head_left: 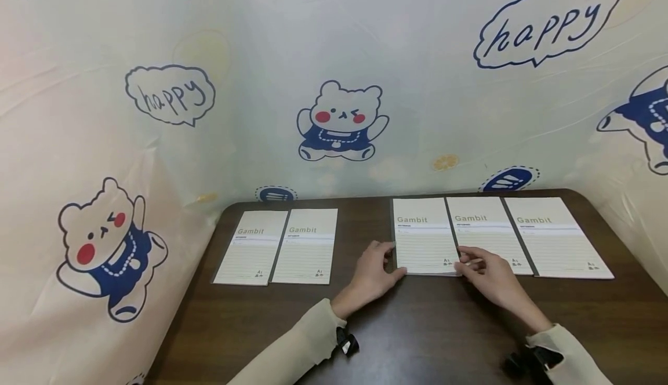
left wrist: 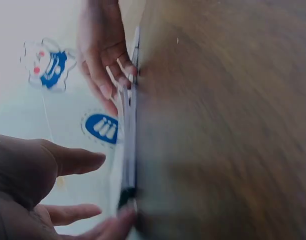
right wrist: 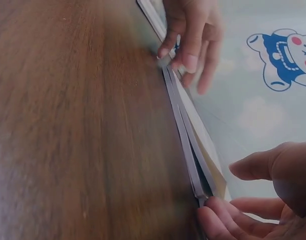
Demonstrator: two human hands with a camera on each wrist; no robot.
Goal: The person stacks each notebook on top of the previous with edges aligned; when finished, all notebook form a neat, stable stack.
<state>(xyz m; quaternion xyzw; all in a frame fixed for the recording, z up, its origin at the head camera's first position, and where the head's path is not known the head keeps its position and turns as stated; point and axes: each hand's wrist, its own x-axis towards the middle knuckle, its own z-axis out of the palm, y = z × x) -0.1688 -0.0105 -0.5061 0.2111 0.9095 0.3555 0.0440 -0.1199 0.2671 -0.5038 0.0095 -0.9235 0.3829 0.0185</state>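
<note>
Notebook marked "Gambit" lies flat on the right part of the dark wooden table, toward the far edge, between the person's two hands. It is the leftmost in a row of three. The left hand is at its left side, thumb near the near left corner and fingertips by the left edge; in the left wrist view thumb and fingers stand apart, with a lower finger touching the end of the edge. The right hand is at the near right corner, partly in front of the middle notebook; in the right wrist view its thumb is held clear of the cover while the fingertips touch the corner from the side. Neither hand is clamped on anything. From that low angle the edge shows layers parted by a narrow gap; whether they belong to one notebook or several stacked cannot be told.

The rightmost notebook lies just beside the middle one. Well apart on the left, two more lie side by side, the outer notebook and the inner notebook. Pale sleeves cover the arms, and a printed cloth with bears and "happy" bubbles hangs beyond the far edge.
</note>
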